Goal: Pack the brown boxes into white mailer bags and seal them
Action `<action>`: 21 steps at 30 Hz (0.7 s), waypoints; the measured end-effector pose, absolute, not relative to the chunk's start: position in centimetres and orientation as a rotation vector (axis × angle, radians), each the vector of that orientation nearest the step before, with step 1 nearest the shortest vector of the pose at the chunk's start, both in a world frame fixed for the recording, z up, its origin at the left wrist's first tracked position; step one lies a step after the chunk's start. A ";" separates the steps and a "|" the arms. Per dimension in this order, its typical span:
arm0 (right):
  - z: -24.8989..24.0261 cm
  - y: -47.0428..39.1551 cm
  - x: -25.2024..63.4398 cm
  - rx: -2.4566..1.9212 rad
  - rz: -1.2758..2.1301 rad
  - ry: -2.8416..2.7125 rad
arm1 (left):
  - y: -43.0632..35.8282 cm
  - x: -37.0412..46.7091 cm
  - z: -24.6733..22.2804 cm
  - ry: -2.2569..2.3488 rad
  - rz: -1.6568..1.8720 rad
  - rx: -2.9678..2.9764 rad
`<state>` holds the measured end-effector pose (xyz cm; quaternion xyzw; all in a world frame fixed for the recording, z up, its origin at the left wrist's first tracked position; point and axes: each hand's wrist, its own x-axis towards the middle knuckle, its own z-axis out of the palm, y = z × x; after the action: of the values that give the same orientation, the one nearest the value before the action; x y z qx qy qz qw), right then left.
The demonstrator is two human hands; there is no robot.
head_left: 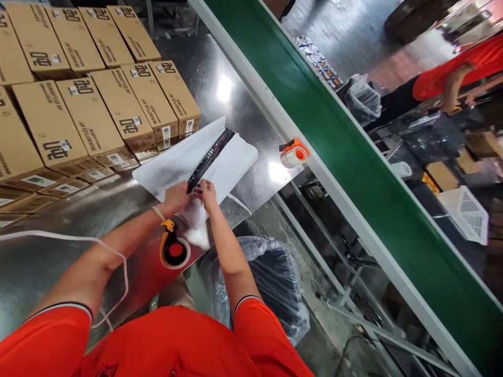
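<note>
A long, narrow package in shiny black plastic (210,159) lies slantwise on a white sheet (239,157), which is spread over the metal table. My left hand (176,199) is closed at the near end of the package, its fingertips partly hidden. Close beside it, my right hand (206,193) has its fingers bent and pinched at the same end. Crumpled, see-through wrapping (194,214) bunches up just below both hands. Near my left wrist, a tape dispenser (170,242) with a yellow-orange handle rests at the table edge.
Stacked brown cartons (113,107) fill the left side of the metal table (204,68). A green conveyor belt (330,125) runs diagonally on the right, with an orange tape dispenser (294,153) by its rail. A lined bin (275,283) stands below. Another person (456,73) is beyond the belt.
</note>
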<state>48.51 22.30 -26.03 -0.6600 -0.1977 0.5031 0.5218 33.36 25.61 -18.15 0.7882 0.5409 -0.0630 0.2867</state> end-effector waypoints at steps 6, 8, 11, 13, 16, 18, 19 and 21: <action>-23.8 19.7 51.5 -1.402 1.225 -0.114 | 19.9 37.2 -16.8 1.214 -0.187 2.159; -23.5 18.3 52.3 -1.379 1.178 -0.055 | 19.8 37.1 -17.3 1.187 -0.159 2.091; -23.6 16.3 53.0 -1.387 1.122 0.012 | 21.3 36.4 -18.6 1.157 -0.032 1.953; -23.8 15.3 53.1 -1.382 1.094 0.040 | 22.5 36.0 -19.5 1.210 0.094 1.894; -24.0 14.7 53.0 -1.352 1.083 0.054 | 23.2 36.2 -20.5 1.233 0.158 1.832; -24.1 15.1 52.9 -1.339 1.085 0.040 | 22.9 36.9 -20.9 1.188 0.107 1.856; -24.0 15.4 52.8 -1.335 1.089 0.025 | 22.6 37.3 -20.9 1.188 0.078 1.884; -23.9 16.2 52.6 -1.336 1.108 -0.022 | 22.5 38.0 -20.8 1.228 0.057 1.924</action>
<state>52.61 16.22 -23.92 -0.5873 -0.0096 0.4870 0.6464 37.99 22.55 -20.75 0.7662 0.4892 0.0225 0.4161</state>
